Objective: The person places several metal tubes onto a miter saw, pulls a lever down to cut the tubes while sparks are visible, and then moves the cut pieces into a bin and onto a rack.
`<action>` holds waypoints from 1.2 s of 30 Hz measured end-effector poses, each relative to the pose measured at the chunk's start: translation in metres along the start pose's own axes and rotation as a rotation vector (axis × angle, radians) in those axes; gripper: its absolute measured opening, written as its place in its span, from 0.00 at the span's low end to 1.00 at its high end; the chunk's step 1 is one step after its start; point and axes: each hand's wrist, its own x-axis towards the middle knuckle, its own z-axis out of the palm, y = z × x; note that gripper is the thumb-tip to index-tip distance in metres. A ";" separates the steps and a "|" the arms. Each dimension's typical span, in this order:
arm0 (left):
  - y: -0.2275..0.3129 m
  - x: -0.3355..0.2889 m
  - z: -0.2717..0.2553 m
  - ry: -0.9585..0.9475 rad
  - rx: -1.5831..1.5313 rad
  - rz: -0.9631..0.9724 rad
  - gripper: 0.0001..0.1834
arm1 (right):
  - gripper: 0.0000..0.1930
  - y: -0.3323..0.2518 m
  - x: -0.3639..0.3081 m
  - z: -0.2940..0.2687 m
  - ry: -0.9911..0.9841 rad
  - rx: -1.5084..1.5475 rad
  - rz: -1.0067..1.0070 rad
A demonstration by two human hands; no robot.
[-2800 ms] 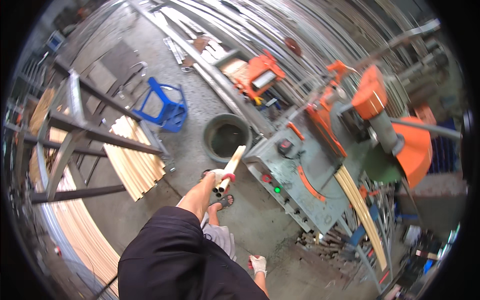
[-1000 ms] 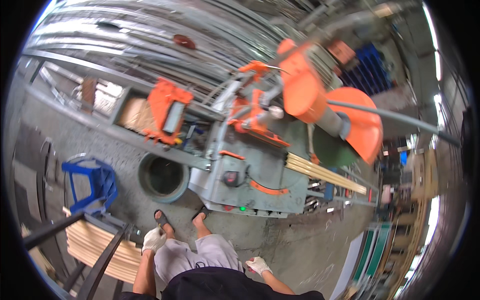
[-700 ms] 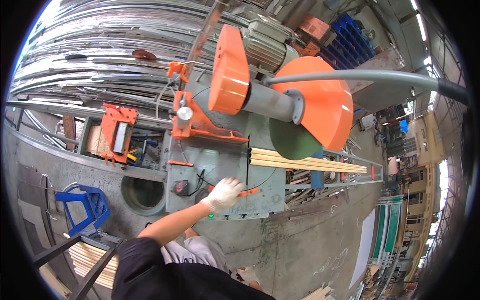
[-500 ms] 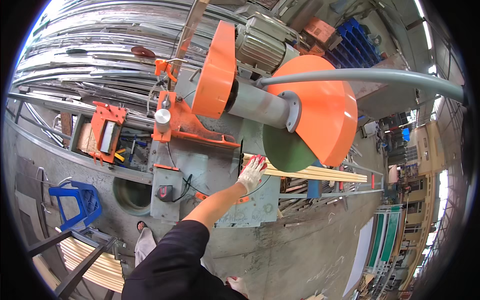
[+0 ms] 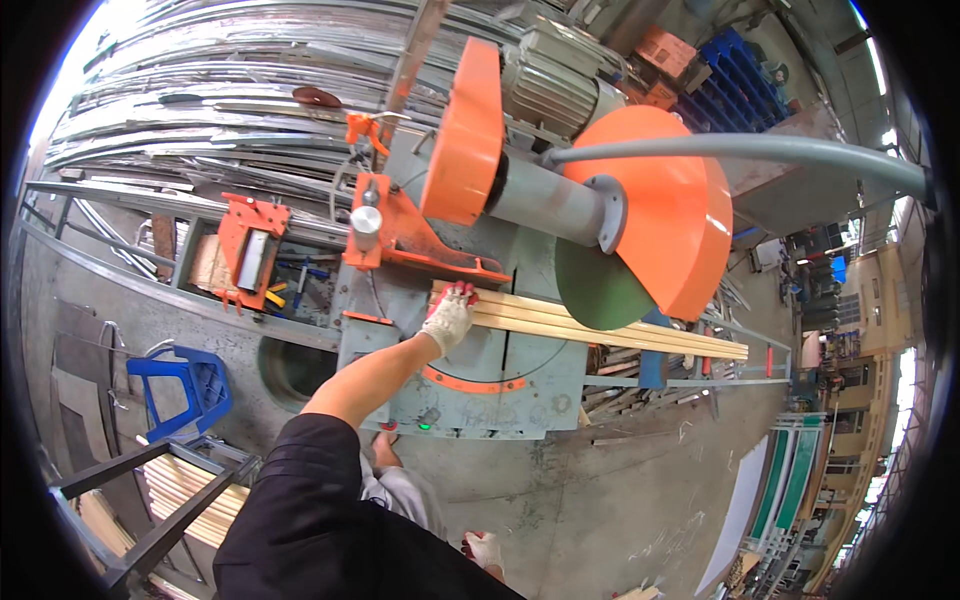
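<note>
The white-gloved left hand, left of the dark-green round blade, has its fingers closed over long pale-yellow rods on the grey metal counter; the white-gloved right hand's grip cannot be told.

The grey saw table carries pale tubes overhanging right, an orange fence far, a curved orange strip near.
</note>
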 end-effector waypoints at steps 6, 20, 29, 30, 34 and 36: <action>-0.120 -0.064 -0.051 0.005 -0.021 -0.147 0.23 | 0.14 -0.024 0.010 0.058 -0.058 -0.145 -0.023; -0.232 -0.151 -0.055 0.062 0.228 -0.202 0.30 | 0.13 -0.066 0.000 0.129 -0.023 -0.285 -0.152; -0.234 -0.135 -0.049 0.126 0.345 -0.038 0.34 | 0.15 -0.059 -0.001 0.153 -0.050 -0.443 -0.102; -0.241 -0.137 -0.049 0.132 0.369 -0.020 0.34 | 0.15 -0.062 0.000 0.157 -0.069 -0.555 -0.117; -0.247 -0.141 -0.061 0.151 0.372 -0.018 0.34 | 0.15 -0.076 -0.001 0.154 -0.053 -0.552 -0.141; -0.268 -0.149 -0.048 0.214 0.373 -0.042 0.33 | 0.15 -0.093 -0.001 0.154 -0.032 -0.556 -0.183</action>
